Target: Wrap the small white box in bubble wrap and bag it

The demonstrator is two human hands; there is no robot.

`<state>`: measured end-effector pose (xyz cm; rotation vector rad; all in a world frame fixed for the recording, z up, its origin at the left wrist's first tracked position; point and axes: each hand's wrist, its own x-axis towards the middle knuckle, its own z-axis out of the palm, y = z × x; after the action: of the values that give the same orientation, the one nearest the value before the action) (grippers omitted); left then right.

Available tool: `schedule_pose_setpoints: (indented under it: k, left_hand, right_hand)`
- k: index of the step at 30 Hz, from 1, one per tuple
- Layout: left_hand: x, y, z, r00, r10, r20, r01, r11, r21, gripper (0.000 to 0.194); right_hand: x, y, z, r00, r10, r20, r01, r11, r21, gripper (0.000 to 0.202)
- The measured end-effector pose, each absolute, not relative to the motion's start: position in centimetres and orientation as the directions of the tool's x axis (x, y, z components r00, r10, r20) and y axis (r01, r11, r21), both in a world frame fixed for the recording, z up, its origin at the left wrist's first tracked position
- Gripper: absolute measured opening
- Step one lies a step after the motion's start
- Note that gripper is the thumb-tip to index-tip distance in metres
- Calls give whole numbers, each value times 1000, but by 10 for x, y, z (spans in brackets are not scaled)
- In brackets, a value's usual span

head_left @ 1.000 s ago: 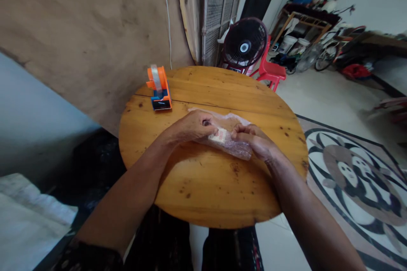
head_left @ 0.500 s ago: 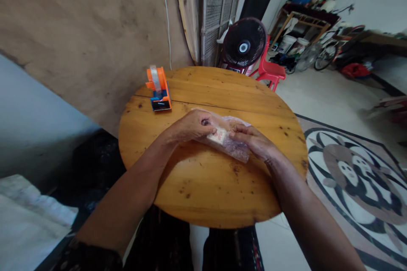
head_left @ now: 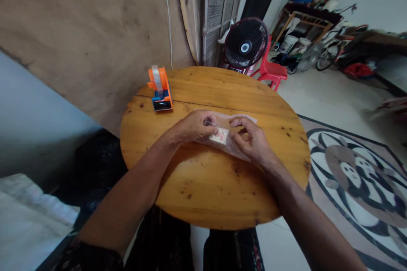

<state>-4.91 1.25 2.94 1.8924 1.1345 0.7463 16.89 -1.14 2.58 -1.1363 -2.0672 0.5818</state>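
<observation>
A small white box with red print (head_left: 221, 136) lies on a sheet of clear bubble wrap (head_left: 237, 149) on the round wooden table (head_left: 203, 194). My left hand (head_left: 201, 125) is at the left end of the box, its thumb on the box edge and its fingers curled over the wrap. To the right of the box is my right hand (head_left: 249, 137), fingers bent and apart, with nothing held between them. Its fingertips are over the wrap, close to the box.
An orange and blue tape dispenser (head_left: 161, 89) stands at the table's back left. Past the far edge are a black fan (head_left: 245, 44) and a red chair (head_left: 272, 70). A wall borders the left side.
My right hand has let go of the wrap and its fingers have spread. More of the box's printed face shows. My left hand has stayed at the box.
</observation>
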Motion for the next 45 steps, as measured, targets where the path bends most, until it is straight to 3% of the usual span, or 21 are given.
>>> schedule_pose_setpoints:
  k: [3,8,15,22,34,40,45]
  left_hand:
    - [-48,11,31,418,906,66,449,-269,852,17]
    - [-47,12,28,450,888,89,381,-281,881,16]
    - [-50,12,29,434,898,70,431,-276,859,18]
    - [-53,7,35,393,918,-40,389,-127,912,25]
    - [-62,-7,53,358,931,-76,556,-147,818,19]
    - [-62,-24,55,193,979,-68,644,-74,762,27]
    - [-58,-30,57,91,990,-107,684,16,730,32]
  right_hand:
    - [165,-16,30,-476,713,515,527,700,-482,12]
    - [160,-18,27,-584,631,510,534,772,-344,17]
    - [160,-13,23,-597,640,484,522,768,-371,23]
    - [160,-12,25,-601,641,476,511,767,-387,23]
    - [166,-8,17,-585,683,437,522,730,-441,32]
    - [168,-4,12,-585,681,441,529,732,-430,42]
    - [168,-4,12,-572,725,383,578,688,-440,63]
